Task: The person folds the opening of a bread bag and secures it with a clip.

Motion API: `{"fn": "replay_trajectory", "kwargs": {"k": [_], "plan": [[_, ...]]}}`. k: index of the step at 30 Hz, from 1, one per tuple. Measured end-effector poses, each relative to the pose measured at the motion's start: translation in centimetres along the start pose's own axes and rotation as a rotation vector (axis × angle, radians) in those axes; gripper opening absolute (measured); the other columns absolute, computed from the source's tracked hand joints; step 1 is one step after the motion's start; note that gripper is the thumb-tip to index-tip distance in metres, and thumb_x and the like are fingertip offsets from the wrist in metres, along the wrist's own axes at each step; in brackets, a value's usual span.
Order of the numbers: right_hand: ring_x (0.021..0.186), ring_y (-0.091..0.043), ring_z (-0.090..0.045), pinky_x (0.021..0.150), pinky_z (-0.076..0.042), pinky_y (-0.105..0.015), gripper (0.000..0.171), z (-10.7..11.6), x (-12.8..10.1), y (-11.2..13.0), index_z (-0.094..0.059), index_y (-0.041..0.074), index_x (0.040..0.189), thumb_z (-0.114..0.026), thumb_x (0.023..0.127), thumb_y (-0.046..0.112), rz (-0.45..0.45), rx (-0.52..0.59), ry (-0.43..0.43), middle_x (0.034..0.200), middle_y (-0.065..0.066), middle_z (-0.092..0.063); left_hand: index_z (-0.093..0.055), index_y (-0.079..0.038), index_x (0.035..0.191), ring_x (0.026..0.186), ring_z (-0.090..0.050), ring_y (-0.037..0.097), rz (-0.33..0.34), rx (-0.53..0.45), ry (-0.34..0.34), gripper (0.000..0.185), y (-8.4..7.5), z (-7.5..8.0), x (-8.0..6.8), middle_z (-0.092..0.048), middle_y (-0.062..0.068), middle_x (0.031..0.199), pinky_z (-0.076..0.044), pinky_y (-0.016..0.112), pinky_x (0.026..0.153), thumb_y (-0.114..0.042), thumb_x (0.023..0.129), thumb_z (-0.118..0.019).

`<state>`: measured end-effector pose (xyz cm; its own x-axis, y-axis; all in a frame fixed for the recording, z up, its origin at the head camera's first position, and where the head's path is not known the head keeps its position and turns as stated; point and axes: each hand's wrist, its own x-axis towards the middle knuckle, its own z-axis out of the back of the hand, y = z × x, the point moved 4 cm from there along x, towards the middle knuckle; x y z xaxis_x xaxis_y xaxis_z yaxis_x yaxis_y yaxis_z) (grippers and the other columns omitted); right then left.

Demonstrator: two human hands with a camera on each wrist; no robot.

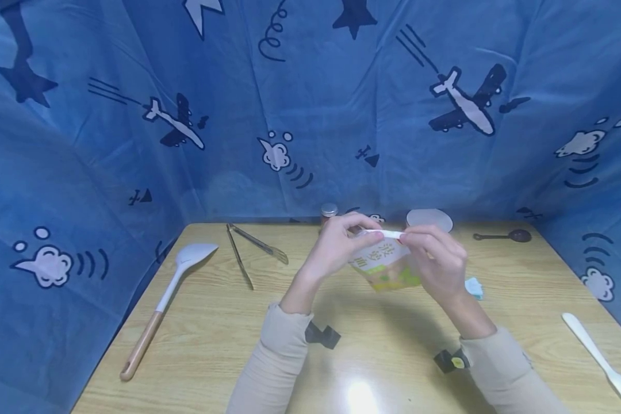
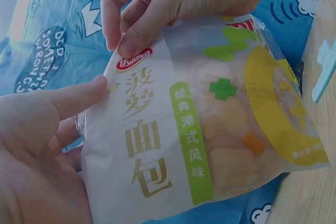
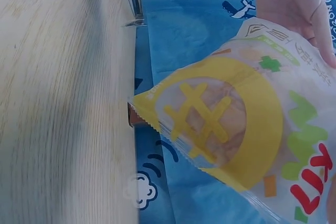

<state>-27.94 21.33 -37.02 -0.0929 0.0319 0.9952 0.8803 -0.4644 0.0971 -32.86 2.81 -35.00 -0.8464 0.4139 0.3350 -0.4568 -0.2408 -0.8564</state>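
You hold a sealed bread packet (image 1: 385, 265) up off the tabletop (image 1: 227, 322) with both hands, near the far middle of it. Your left hand (image 1: 336, 247) pinches the packet's top seam from the left, fingers (image 2: 79, 98) curled in on the white film; your right hand (image 1: 437, 261) pinches the same seam from the right, its thumb and forefinger (image 2: 142, 30) pressed on the edge just above the red logo. The packet hangs below the seam, tilted, its lower end over the wood and not touching it (the right wrist view shows the yellow ring and cross-hatch print on its clear window, with the bun inside).

Around you on the tabletop: a white spatula with a wooden handle (image 1: 168, 296) lies at the left, metal tongs (image 1: 248, 250) just beyond it, splayed apart. Behind your hands stands a small jar with a metal lid (image 1: 328, 214), and next to it, to the right, a round pale lid (image 1: 429, 219). A dark spoon (image 1: 504, 236) lies at the far right, a white plastic fork (image 1: 602, 359) at the near right edge, and a small light-blue item (image 1: 474, 287) sits just beside your right wrist. Blue cloth with aeroplanes and clouds (image 1: 290, 115) hangs all round.
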Motion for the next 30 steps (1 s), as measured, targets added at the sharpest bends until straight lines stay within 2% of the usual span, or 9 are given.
{"fn": "replay_trajectory", "kwargs": {"k": [4,7,9,12,16,19,22,26,30], "plan": [[0.072,-0.03,-0.066,0.087,-0.055,-0.011,0.027,0.0,0.1,-0.2,-0.072,-0.004,0.078,-0.072,0.099,0.012,-0.001,-0.003,0.039,0.076,-0.02,-0.072,-0.08,-0.01,0.108,0.088,-0.068,0.01,0.011,-0.007,-0.022,0.018,0.1,0.0,0.1,-0.078,0.008,0.118,-0.055,0.024,0.079,-0.02,0.092,-0.082],[0.075,-0.015,-0.067,0.079,-0.053,-0.008,0.017,0.2,0.4,-0.4,-0.072,-0.004,0.084,-0.071,0.098,0.006,-0.066,-0.011,0.127,0.079,-0.017,-0.072,-0.081,-0.01,0.106,0.089,-0.068,0.009,0.005,0.005,-0.051,0.017,0.1,0.0,0.2,-0.079,0.008,0.116,-0.054,0.023,0.079,-0.019,0.091,-0.083],[0.082,-0.004,-0.065,0.073,-0.052,-0.007,0.002,0.4,0.5,-0.6,-0.072,-0.004,0.092,-0.071,0.091,-0.002,-0.156,0.0,0.197,0.085,-0.016,-0.073,-0.081,-0.01,0.104,0.091,-0.068,0.01,-0.005,0.013,-0.078,0.016,0.1,0.1,0.2,-0.08,0.008,0.115,-0.053,0.023,0.08,-0.018,0.091,-0.083],[0.092,0.004,-0.064,0.071,-0.054,-0.008,0.027,0.7,0.6,-0.7,-0.068,-0.005,0.11,-0.068,0.083,-0.007,-0.345,0.042,0.294,0.099,-0.015,-0.072,-0.081,-0.01,0.103,0.094,-0.068,0.011,-0.015,0.019,-0.116,0.015,0.1,0.2,0.2,-0.081,0.008,0.112,-0.052,0.024,0.081,-0.019,0.091,-0.083],[0.097,-0.001,-0.067,0.077,-0.057,-0.014,0.034,0.8,0.8,-0.8,-0.063,-0.001,0.127,-0.065,0.094,0.0,-0.616,0.125,0.383,0.111,-0.004,-0.068,-0.082,-0.011,0.099,0.09,-0.067,0.011,-0.015,0.014,-0.153,0.012,0.0,0.3,0.2,-0.081,0.006,0.108,-0.051,0.023,0.078,-0.017,0.09,-0.084],[0.094,-0.003,-0.068,0.073,-0.059,-0.018,0.026,0.4,0.9,-0.9,-0.063,0.001,0.125,-0.065,0.1,0.006,-0.76,0.145,0.416,0.11,0.006,-0.065,-0.081,-0.008,0.091,0.087,-0.066,0.014,-0.04,0.021,-0.187,0.004,0.1,0.4,0.3,-0.08,0.008,0.102,-0.051,0.022,0.077,-0.008,0.087,-0.084],[0.092,-0.001,-0.068,0.076,-0.058,-0.017,0.023,-0.4,0.9,-1.2,-0.066,-0.001,0.122,-0.068,0.1,0.005,-0.808,0.149,0.431,0.104,0.009,-0.066,-0.079,-0.005,0.089,0.087,-0.071,0.017,-0.1,0.058,-0.214,0.004,0.3,0.3,0.8,-0.08,0.011,0.097,-0.055,0.02,0.08,-0.003,0.087,-0.081],[0.091,0.0,-0.068,0.085,-0.056,-0.014,0.027,-0.7,0.4,-1.3,-0.069,-0.001,0.124,-0.072,0.098,0.004,-0.849,0.12,0.48,0.096,0.0,-0.071,-0.074,-0.005,0.102,0.086,-0.075,0.017,-0.138,0.059,-0.198,0.015,0.5,0.1,0.8,-0.081,0.012,0.096,-0.059,0.021,0.081,-0.002,0.088,-0.081],[0.086,-0.001,-0.07,0.079,-0.056,-0.018,0.025,-0.4,0.1,-1.4,-0.071,0.005,0.122,-0.074,0.1,0.016,-0.913,0.058,0.577,0.102,-0.011,-0.075,-0.07,-0.005,0.1,0.087,-0.075,0.019,-0.147,0.013,-0.164,0.02,0.4,0.3,0.6,-0.08,0.013,0.096,-0.059,0.023,0.08,-0.001,0.086,-0.083]]}}
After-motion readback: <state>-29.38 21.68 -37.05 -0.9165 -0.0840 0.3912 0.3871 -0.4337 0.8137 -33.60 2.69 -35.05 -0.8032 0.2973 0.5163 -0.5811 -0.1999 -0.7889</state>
